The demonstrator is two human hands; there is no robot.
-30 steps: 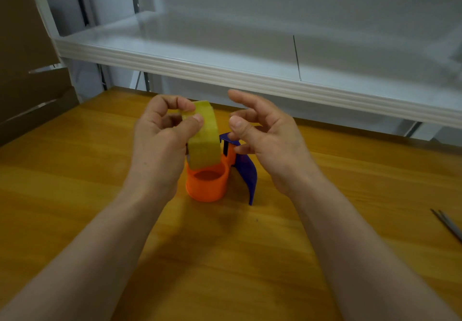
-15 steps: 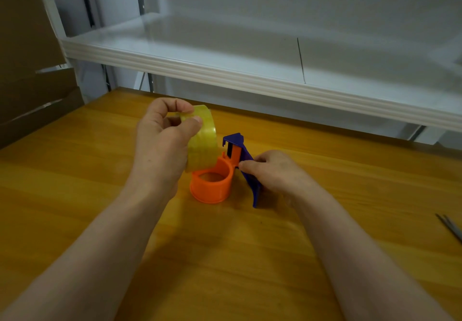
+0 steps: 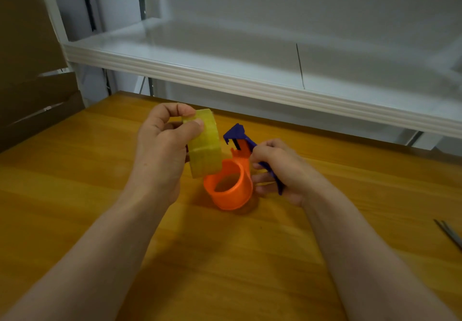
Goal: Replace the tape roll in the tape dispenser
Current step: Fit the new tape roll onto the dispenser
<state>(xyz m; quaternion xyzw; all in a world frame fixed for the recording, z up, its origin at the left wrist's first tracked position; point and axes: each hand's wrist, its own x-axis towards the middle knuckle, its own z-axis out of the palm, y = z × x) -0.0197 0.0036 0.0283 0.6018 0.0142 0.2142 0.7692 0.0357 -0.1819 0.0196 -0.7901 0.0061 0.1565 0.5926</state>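
Head view. The left hand (image 3: 162, 150) is closed on the tape roll (image 3: 205, 143), a yellowish translucent roll held on edge, thumb across its outer face and fingers curled over the top. The roll sits above and just left of the tape dispenser (image 3: 231, 185), overlapping the rim of the orange hub in the picture; whether the two touch cannot be told.

The right hand (image 3: 282, 170) is clamped on the dispenser's blue handle — fingers wrapped around the blade-side arm, thumb on top. The orange hub is open and carries no roll. The blue cutter head projects upward between the two hands.

Surroundings: the wooden table (image 3: 75, 195) carries the work. A white shelf (image 3: 225, 75) runs across the far side, its front lip overhanging the table's back edge. Brown cardboard (image 3: 30, 70) stands at the far left. At the right edge lies a thin grey metal object (image 3: 450, 235) — cut off by the frame and not identifiable.

Hidden: the right hand covers most of the handle, and the left palm hides the roll's core. The dispenser's underside is not visible, so contact with the table cannot be confirmed.
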